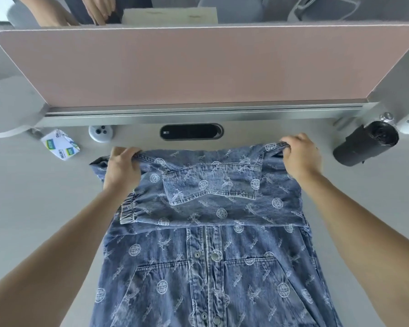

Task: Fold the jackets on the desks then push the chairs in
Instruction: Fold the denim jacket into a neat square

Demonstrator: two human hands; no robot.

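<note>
A blue patterned denim jacket [208, 256] lies on the pale desk [33, 197], front side up, snaps down the middle. Its sleeves are folded across the chest, an elastic cuff at the left. My left hand [122, 166] grips the jacket's top left corner at the shoulder. My right hand [301, 156] grips the top right corner. The collar edge between them is lifted slightly off the desk. No chair is in view.
A pink divider panel [198, 67] stands along the desk's far edge, with a black cable port [191, 132] below it. A black roll [366, 143] lies at the right, a small tissue pack [60, 145] at the left. Another person's hands [97, 8] show beyond the divider.
</note>
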